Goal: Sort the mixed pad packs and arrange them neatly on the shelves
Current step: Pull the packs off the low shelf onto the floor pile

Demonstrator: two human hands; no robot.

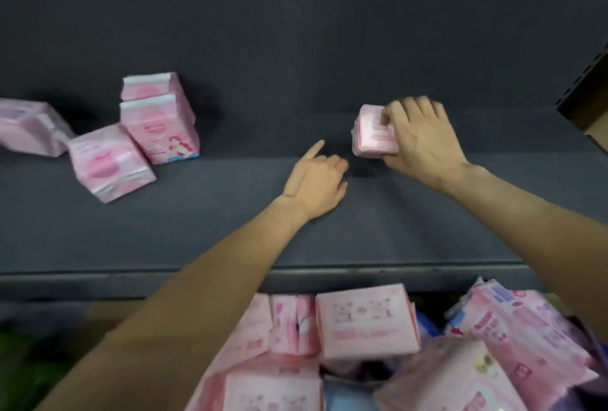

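Observation:
My right hand (pixel 424 140) grips a small pink pad pack (pixel 373 137) that stands near the back of the dark shelf (pixel 197 229), right of centre. My left hand (pixel 316 183) rests on the shelf just left of that pack, index finger stretched out, the other fingers loosely curled, holding nothing. At the shelf's left stand two upright pink packs (pixel 161 121), one behind the other. A third pack (pixel 110 162) lies tilted in front of them, and another pack (pixel 31 125) lies at the far left edge.
Below the shelf's front lip, a heap of mixed pink pad packs (pixel 365 325) fills the bottom of the view, with some blue packs (pixel 348 394) between them. A perforated shelf upright and a cardboard edge (pixel 589 94) show at the far right.

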